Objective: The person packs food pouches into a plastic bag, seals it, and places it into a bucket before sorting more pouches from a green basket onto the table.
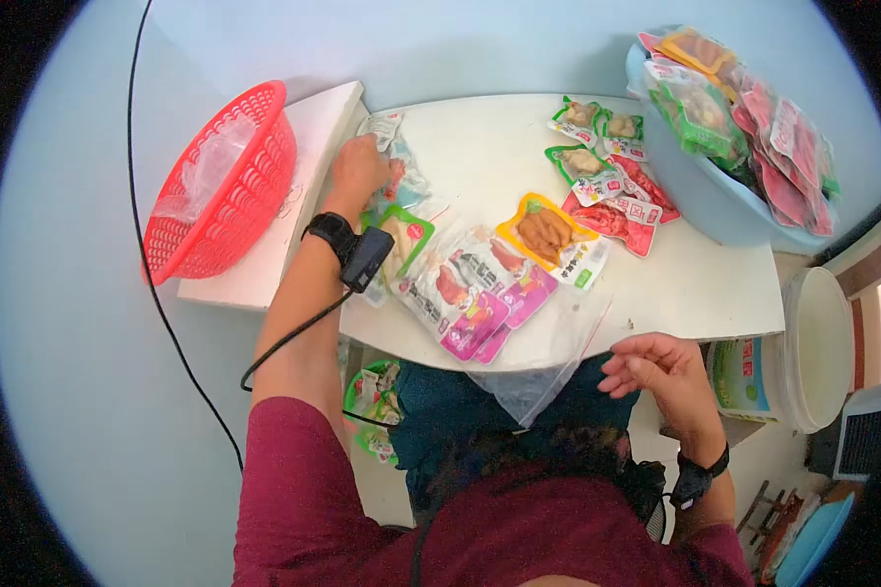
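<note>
At the back left of the white table, my left hand (359, 174) is closed at the edge of a crumpled white and blue snack packet (401, 176); its fingertips are partly hidden. My right hand (661, 377) hovers just off the front edge with loosely curled fingers apart, holding nothing. Between the hands lie a green-edged packet (403, 240), overlapping white and purple packets (460, 289) and a yellow-edged packet of chicken feet (548, 235). A clear plastic bag (538, 386) hangs over the front edge, partly under them.
A red basket (220, 196) holding clear plastic leans at the left. Green packets (582, 161) and red packets (622, 220) lie back right, beside a blue basin (685, 186) heaped with packets. A white bucket (812, 347) stands right; a green basket (359, 396) sits below the table.
</note>
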### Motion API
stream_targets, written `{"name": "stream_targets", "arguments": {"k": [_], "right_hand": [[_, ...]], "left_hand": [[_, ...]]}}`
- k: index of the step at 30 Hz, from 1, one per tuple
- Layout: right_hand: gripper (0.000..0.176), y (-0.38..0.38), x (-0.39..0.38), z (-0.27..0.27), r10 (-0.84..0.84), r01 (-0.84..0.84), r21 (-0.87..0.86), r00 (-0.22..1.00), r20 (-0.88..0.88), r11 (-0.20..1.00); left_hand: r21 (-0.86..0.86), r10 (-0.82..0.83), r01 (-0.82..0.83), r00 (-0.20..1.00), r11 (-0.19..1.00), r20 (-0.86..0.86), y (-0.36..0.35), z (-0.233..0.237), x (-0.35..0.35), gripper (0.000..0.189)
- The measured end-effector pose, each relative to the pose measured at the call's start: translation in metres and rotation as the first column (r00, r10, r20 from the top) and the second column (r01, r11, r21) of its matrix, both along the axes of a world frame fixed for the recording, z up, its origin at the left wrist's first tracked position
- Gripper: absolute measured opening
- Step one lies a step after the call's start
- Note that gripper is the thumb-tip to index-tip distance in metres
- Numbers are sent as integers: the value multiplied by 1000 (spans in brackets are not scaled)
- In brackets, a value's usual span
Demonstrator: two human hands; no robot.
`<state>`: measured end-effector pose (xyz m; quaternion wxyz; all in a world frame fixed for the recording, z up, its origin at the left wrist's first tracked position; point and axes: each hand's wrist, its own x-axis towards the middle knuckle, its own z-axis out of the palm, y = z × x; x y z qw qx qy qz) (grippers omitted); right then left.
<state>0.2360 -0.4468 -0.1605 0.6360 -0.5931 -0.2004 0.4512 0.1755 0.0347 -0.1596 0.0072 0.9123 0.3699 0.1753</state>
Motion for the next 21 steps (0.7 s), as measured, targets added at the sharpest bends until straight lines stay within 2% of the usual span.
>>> {"name": "stream_targets", "arguments": {"k": [4,7,10,13,16,19,21], "right_hand": [[22,-1,8,-4,12,-12,7,1000,-23,1000],[22,1,11,-10,13,-12,19,999,-34,1000],[21,3,13,-14,0,0,13,1000,-30,1000],[21,4,13,-12,10,-10,4,1000,-22,1000],[21,5,14,-12,20,-20,5,1000,-6,1000],[20,3,15,-14,14,-14,13,1000,5,1000],[20,3,16,-12,7,-7,8,1000,12,1000]], "left_hand": [[60,22,-15,991,998,-131,28,-10,17,41],[-38,16,-26,968,999,-252,23,0,28,37],[-60,-43,29,967,998,-252,36,-6,31,29],[28,-65,72,979,997,-194,50,-16,29,21],[101,-14,50,945,994,-326,49,-16,34,18],[252,-103,183,949,950,-298,41,-14,29,18],[299,-33,70,991,952,-126,38,-9,29,19]]}}
